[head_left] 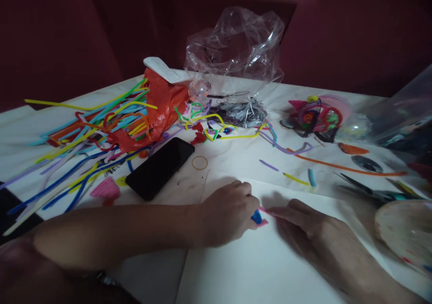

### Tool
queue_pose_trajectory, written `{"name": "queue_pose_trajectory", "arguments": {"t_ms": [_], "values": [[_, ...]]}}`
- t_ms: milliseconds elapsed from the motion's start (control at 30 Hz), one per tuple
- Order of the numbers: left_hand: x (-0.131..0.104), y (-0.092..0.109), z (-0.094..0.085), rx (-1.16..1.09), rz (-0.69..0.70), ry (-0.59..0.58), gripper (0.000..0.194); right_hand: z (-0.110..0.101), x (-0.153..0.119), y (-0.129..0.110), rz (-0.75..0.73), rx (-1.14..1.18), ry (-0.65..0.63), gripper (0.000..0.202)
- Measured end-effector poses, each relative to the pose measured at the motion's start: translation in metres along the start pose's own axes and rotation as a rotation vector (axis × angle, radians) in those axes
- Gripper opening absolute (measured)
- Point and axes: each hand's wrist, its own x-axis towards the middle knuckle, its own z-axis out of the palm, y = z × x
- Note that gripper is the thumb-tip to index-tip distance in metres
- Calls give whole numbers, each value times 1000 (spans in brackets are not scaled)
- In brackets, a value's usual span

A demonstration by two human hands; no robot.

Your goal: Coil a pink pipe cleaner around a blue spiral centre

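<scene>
Head view. Both hands low on a white sheet of paper (pixel 270 268) spread over the table. Left hand (pixel 227 216) curled, fingertips pinched together on a small blue and pink craft piece (pixel 258 217) lying on the paper; what the piece is made of is too blurred to tell. Right hand (pixel 300 216) lies flat just beside it, index finger stretched out and touching the pink end of the same piece, not closed round anything.

Places taken from the black smartphone (pixel 160 168), face down on the table, up-left of the left hand. Left of the phone: a loose heap of multicoloured pipe cleaners (pixel 84 128), spilling from a crumpled orange plastic bag (pixel 162 101). Just right of the phone: a thin yellow rubber band (pixel 200 162). Behind the phone: a crumpled clear plastic bag (pixel 236 47). Below-left of the phone: a pink fan-shaped piece (pixel 105 189). Far right of the phone: a tangled colourful pipe-cleaner figure (pixel 315 115), a long orange pipe cleaner (pixel 344 167), and dark scissors (pixel 371 191) near a round pale dish (pixel 408 232).
</scene>
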Motion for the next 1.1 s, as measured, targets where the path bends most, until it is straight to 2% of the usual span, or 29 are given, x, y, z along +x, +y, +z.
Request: {"name": "queue_pose_trajectory", "arguments": {"t_ms": [200,367,667,1100], "values": [[2,3,-3,-55,-90,-27,15,-6,2,-5,-15,100,-17,30],[3,2,-3,-70,-96,-32,13,-9,5,-11,-7,141,-48,26],[4,1,-5,-51,-61,-27,11,-7,7,-19,-72,134,-45,24],[0,4,-5,172,51,23,24,-2,15,-16,34,246,-7,22]]}}
